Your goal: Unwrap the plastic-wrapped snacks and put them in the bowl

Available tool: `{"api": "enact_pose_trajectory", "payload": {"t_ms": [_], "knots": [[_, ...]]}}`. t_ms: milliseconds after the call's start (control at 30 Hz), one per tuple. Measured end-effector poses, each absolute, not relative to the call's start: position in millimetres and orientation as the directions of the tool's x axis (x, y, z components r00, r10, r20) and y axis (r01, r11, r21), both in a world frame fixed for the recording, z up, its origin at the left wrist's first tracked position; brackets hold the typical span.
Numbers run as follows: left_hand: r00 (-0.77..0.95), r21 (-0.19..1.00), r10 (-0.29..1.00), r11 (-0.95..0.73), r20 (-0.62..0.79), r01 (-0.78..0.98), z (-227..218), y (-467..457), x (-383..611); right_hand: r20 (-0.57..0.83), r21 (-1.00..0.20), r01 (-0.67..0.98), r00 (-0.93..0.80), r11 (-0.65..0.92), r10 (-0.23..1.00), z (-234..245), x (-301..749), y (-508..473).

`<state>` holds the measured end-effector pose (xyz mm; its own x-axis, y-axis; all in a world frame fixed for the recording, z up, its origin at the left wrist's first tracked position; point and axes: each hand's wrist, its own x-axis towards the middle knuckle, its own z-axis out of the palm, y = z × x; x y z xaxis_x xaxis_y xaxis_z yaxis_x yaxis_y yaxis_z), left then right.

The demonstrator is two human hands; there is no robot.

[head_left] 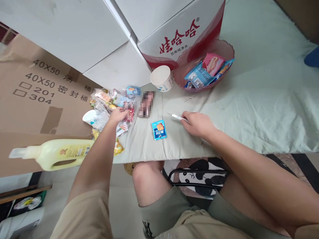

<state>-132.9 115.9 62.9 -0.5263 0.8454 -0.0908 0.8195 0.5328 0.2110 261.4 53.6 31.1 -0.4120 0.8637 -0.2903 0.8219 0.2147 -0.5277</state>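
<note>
My left hand [119, 114] reaches into a pile of wrapped snacks at the left of the cloth, its fingers closed on a red snack packet [130, 114]. My right hand [196, 123] is closed around a slim white-handled tool [177, 117] with a thin dark tip pointing left. Between the hands, a small blue snack packet [159, 129] lies flat on the cloth. Behind it is a blurred-out item [146, 104]. Another blue packet [133, 90] rests at the back of the pile.
A pink ribbed bowl [180, 74] holding several snack packs stands at the back, beside a white paper cup [161, 78]. White boxes [104, 63] border the rear. A second paper cup [90, 118] is tipped near a yellow detergent bottle [50, 154] and cardboard box [69, 122].
</note>
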Motion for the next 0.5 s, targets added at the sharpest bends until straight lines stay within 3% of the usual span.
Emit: {"api": "enact_pose_trajectory", "payload": {"t_ms": [233, 400, 500], "knots": [[-0.477, -0.072, 0.867, 0.472, -0.145, 0.879, 64, 116, -106, -0.284, -0.513, 0.826, -0.421, 0.234, 0.861, 30, 261, 54], [-0.402, -0.087, 0.915, 0.399, -0.028, 0.913, 69, 114, -94, -0.289, -0.507, 0.828, -0.423, 0.238, 0.859, 30, 262, 54], [-0.417, -0.054, 0.908, 0.414, -0.048, 0.908, 70, 110, -93, -0.284, -0.516, 0.822, -0.429, 0.24, 0.858, 30, 262, 54]]}}
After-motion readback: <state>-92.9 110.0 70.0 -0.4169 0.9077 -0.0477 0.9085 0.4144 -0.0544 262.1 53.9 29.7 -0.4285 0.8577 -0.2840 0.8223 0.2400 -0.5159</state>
